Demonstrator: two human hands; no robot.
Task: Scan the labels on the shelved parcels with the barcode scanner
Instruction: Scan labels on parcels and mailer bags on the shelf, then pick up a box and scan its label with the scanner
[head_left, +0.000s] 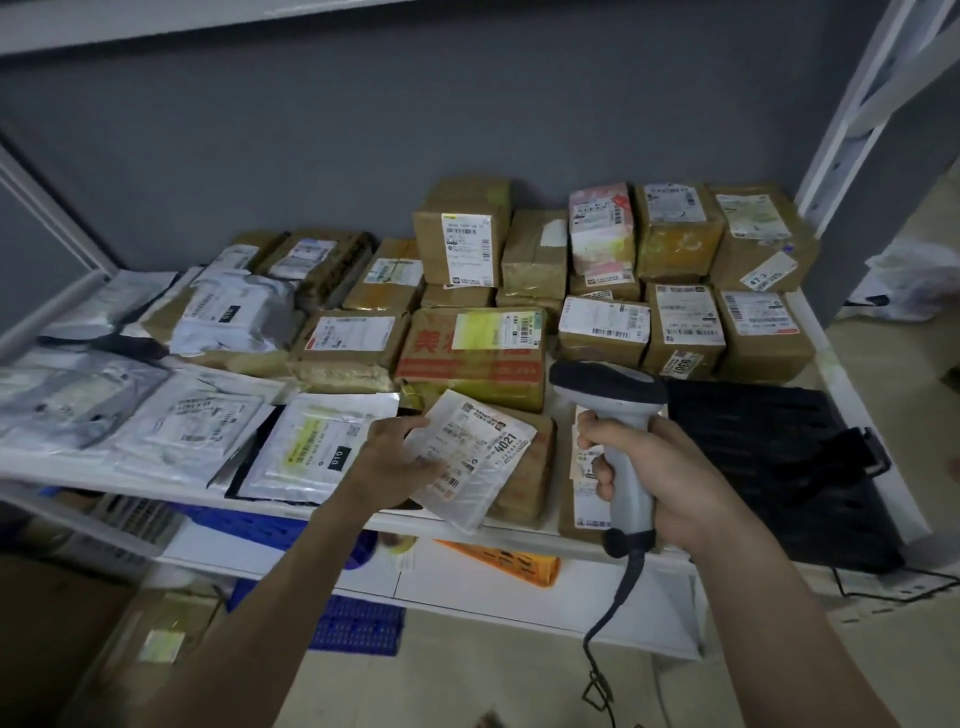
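My right hand (660, 478) grips the handle of a grey corded barcode scanner (610, 395), whose dark head points toward the back of the shelf. My left hand (397, 460) holds a small white padded parcel (470, 460) by its left edge, label up, marked 4021, tilted over the shelf's front. It lies over a brown taped parcel (530, 467). Behind stand several brown boxes with white labels, among them a red-printed box (472, 358) and a tall box (462, 236).
White and grey mailer bags (187, 431) cover the left of the white shelf (67, 462). A black tray (779, 462) sits at the right front. A blue crate (358, 623) and an orange packet (506, 561) lie on lower levels. The scanner cable (605, 629) hangs down.
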